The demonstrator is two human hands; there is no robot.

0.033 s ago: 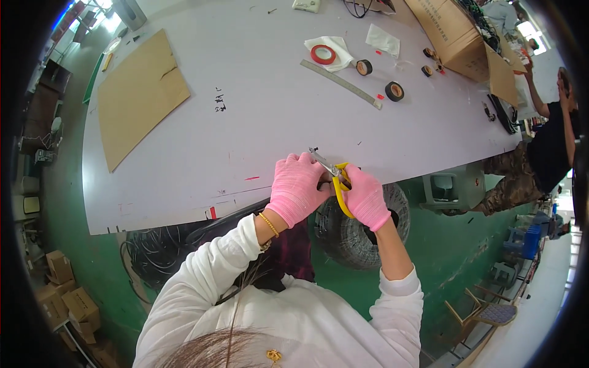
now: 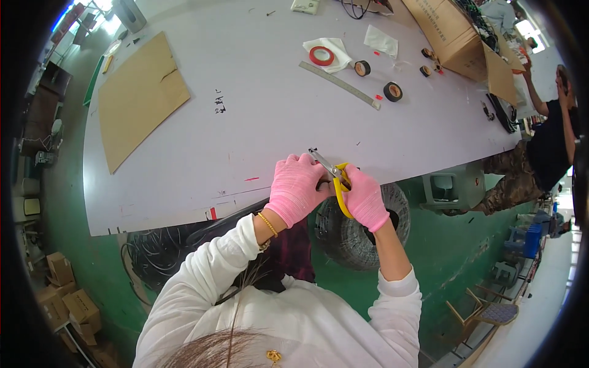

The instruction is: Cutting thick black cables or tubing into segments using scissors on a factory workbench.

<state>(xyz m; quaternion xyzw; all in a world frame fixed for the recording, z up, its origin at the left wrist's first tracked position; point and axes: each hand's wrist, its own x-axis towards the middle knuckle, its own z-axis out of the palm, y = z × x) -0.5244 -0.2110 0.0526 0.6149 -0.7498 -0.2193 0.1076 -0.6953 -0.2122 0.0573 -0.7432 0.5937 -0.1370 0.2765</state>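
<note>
My right hand [image 2: 367, 199], in a pink knit glove, grips a pair of scissors [image 2: 342, 195] by its yellow handles. The metal blades point up and left, over the table and past the fingertips of my left hand. A small black bit [image 2: 313, 150] sits at the blade tips. My left hand [image 2: 296, 187], also pink-gloved, is closed close beside the blades; what its fingers hold is hidden. Black tubing [image 2: 230, 222] runs along the table's front edge and disappears behind my left wrist.
On the white table [image 2: 202, 153] lie a steel ruler [image 2: 340, 84], a red tape roll [image 2: 321, 56], black tape rolls [image 2: 392, 92] and a cardboard sheet [image 2: 141, 101]. A carton [image 2: 448, 37] stands far right. Below are a wrapped coil [image 2: 350, 239] and a stool [image 2: 451, 189]; another person stands at right.
</note>
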